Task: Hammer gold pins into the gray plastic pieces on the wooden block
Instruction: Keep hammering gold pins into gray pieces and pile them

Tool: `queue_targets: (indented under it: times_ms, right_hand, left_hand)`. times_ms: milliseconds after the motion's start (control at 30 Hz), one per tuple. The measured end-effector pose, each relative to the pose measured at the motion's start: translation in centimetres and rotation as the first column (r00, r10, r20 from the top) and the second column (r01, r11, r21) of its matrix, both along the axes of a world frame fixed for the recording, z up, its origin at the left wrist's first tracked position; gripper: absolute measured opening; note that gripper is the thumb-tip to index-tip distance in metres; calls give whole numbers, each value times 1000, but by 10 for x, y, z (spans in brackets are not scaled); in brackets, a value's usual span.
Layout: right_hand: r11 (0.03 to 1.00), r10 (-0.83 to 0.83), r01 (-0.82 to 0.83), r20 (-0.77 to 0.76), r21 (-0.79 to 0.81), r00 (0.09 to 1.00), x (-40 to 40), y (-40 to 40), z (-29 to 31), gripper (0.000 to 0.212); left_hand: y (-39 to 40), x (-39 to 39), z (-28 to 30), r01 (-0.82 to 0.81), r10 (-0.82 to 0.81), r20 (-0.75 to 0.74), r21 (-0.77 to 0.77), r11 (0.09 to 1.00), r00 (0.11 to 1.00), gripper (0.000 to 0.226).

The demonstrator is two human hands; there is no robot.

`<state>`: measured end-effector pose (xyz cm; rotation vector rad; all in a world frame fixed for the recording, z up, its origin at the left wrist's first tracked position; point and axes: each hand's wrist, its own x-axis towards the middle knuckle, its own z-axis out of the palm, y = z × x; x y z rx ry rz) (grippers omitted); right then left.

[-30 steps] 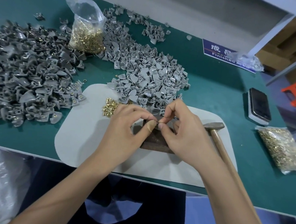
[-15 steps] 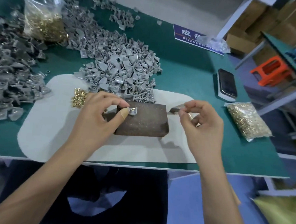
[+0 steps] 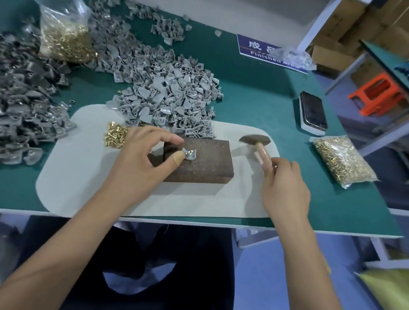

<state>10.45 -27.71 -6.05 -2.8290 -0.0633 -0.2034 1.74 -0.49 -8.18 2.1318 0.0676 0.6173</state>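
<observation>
Gray, a small plastic piece (image 3: 188, 154) with a gold pin (image 3: 192, 151) standing in it is lying on the dark brown wooden block (image 3: 205, 162), where the left hand (image 3: 139, 161) is pinching it between thumb and forefinger. The right hand (image 3: 284, 183) is curling its fingers around the wooden-handled hammer (image 3: 255, 143) just beside the block.

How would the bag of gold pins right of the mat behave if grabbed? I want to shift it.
The bag of gold pins is thin clear plastic lying slumped, so it would probably sag. Packed with metal pins, it is likely heavy for its size. Pin points might poke through.
</observation>
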Motion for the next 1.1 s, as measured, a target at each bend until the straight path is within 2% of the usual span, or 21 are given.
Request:
queue_targets:
  times_ms: [33,67,133,167,267,367,500,600,733,900,1033,1100]
  right_hand:
    - [995,29,-28,-10,99,1000,-1,0,4,30]
    - [962,65,-58,-17,267,998,-3,1,8,32]
    - [801,127,-80,-37,594,991,-12,4,26,34]
    - [742,185,-114,-38,661,982,-17,6,36,35]
    - [715,453,-368,7,595,892,-30,15,55,32]
    - [703,569,-480,-9,525,822,-39,28,61,21]
    - [785,541,-495,-23,373,840,-42,34,62,10]
    - [810,536,-505,-27,299,844,-45,38,63,29]
    - [842,519,-507,-24,187,854,-51,41,59,38]
    - [830,477,-480,86,283,875,-57,49,54,40]
    - [846,478,-465,17,262,878,-58,51,48,39]
    - [851,449,-444,52,279,892,-55,48,48,38]
  left_hand:
    - [0,0,0,1,-1,1,-4,1000,1000,14]
    - [0,0,0,0,0,5,-10,1000,1000,12]
    - [-1,1,0,-4,4,11,-17,1000,1000,9]
    - [-2,1,-1,-6,6,11,-18,1000,1000,10]
    - [-2,2,-1,-12,12,28,-5,1000,1000,14]
    - [-3,3,-1,-15,14,64,16,1000,998,14]
    - [-4,3,-2,-29,26,81,29,999,996,14]
    - [-4,2,-2,-43,39,95,33,999,995,14]
    - [-4,2,-2,-54,51,100,29,998,994,9]
    - [-3,2,-2,-44,43,87,13,999,995,6]
    - [-3,3,-3,-42,42,55,-1,999,998,6]
    - [-2,3,-3,-39,40,48,-8,999,998,5]
